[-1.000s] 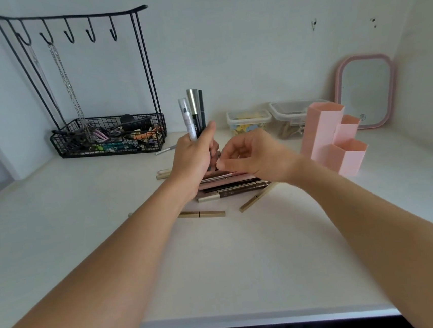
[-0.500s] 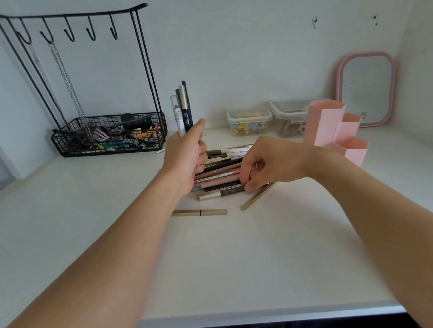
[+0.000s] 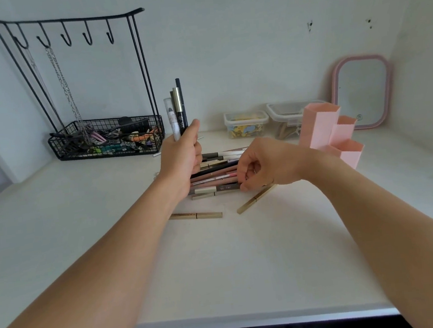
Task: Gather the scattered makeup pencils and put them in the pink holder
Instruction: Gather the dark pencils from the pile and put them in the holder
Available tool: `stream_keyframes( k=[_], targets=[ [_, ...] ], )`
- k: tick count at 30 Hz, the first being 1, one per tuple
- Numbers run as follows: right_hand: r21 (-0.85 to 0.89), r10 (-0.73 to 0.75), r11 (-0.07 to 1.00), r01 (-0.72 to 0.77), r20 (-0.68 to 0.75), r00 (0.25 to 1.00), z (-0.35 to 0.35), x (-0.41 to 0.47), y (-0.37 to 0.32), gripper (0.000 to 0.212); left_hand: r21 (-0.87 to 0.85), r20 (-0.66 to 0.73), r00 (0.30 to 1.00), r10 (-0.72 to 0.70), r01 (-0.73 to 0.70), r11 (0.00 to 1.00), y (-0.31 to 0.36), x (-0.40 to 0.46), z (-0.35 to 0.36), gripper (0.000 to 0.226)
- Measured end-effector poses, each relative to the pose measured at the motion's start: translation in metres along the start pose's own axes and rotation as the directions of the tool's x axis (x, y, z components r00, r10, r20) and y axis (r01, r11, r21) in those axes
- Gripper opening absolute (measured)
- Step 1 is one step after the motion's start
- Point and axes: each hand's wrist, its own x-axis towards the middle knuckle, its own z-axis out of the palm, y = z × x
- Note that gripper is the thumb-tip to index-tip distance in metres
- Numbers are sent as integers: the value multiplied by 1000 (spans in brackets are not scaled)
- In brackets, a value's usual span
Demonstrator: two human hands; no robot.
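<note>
Hands are working the pile: the left hand is gripping an upright bundle of makeup pencils, while the right hand, lowered since a second ago, is pinching another from the heap on the counter. Gathering is progressing; the pink holder is standing just right, apparently unfilled.

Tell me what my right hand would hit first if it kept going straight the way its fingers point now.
The right hand points left with its fingertips already at the pile of pencils on the table. Past the pile it would likely meet the left hand, though depth is unclear.
</note>
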Motion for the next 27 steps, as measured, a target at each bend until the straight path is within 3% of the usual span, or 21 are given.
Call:
stream_keyframes(
  k=[6,9,12,16,21,27],
  targets=[
    [116,24,993,-9,-133,991,-14,-3,6,8,-142,-14,999,-44,42,989,7,-2,0,42],
    [285,73,958,-9,-213,974,-17,-4,8,6,-125,49,997,-56,61,990,5,-3,1,43],
    [520,115,853,30,-244,963,-14,-3,6,8,-77,107,991,-79,87,993,4,-5,5,41],
    [767,83,624,148,-253,964,2,5,-10,13,-41,183,981,-70,79,996,2,-9,11,35],
    [838,104,517,174,-264,959,18,14,-16,13,18,206,976,-72,69,997,2,-17,17,33],
    [830,154,529,177,-299,942,21,13,-17,17,56,235,971,48,-63,996,-4,-15,16,40]
  ],
)
